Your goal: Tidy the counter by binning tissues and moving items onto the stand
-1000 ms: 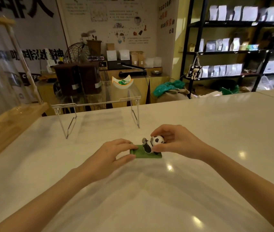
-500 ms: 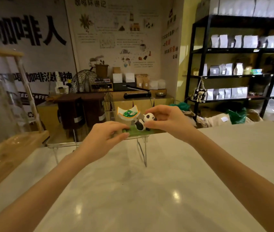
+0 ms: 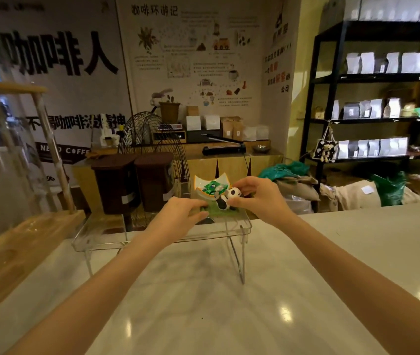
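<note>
The person holds a small panda figure (image 3: pixel 225 199) on a green base with both hands, over the top of a clear stand (image 3: pixel 239 228) that sits on the pale counter (image 3: pixel 331 252). The left hand (image 3: pixel 178 216) is closed on the near left edge of the green base, with the thumb on top. The right hand (image 3: pixel 260 197) is closed on the right side, with the fingers around the white head of the panda. The figure is just above the stand's top or already touching it; the picture does not show which. Just behind it on the stand there is a small dish (image 3: pixel 210 188) with an orange rim and a green packet in it.

The step in hand seems to be setting the figure down on the stand. To do it well, the person should keep the base flat and lower it slowly until the whole bottom lies on the clear top. The dish is very close, so the figure should go down in front of it without pushing it. The stand has thin wire legs and looks light, so a gentle pressure is better than a firm push. It is safer to open the hands only when the base is resting, and one hand after the other, so the figure does not tip.

No tissues are visible on the counter in this view.
</note>
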Motion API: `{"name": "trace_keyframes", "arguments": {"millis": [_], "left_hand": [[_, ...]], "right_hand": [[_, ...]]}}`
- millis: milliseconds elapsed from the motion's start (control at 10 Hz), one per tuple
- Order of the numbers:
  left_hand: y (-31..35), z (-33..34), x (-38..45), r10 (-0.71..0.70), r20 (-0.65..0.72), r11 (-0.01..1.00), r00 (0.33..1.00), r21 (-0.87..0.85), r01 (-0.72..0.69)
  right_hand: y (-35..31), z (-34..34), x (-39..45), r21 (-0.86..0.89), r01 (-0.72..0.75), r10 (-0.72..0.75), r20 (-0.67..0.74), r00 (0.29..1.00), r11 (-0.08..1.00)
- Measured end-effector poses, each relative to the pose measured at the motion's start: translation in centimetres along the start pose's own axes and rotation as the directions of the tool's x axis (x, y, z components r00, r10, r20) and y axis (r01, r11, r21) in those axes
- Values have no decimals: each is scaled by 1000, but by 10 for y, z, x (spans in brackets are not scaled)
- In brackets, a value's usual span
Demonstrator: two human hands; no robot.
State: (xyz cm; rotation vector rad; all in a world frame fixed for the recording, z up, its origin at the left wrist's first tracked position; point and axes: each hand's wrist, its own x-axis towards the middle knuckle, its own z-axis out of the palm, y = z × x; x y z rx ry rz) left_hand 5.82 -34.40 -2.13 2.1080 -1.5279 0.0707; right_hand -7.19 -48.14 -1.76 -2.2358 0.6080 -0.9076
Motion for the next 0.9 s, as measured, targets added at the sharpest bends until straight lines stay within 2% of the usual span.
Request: {"name": "trace_keyframes", "arguments": {"millis": [400,600,700,800,900], "left_hand": [[1,5,10,-49,70,997,996,59,45],[3,-2,9,-54,150,997,987,65,45],[6,-16,7,-73,202,995,977,75,59],[9,-40,4,-42,145,998,989,59,34],[15,-71,-4,-37,30,999,999,0,37]], "right_hand": [[10,10,8,-55,-5,2,-69,998,998],[1,6,-5,-148,-14,15,2,1000,989],[-14,-6,-26,-104,9,-10,-4,1000,995],[-51,-36,-64,176,146,-129,-106,986,974],[-94,-90,-116,392,358,-307,-188,933,847]]}}
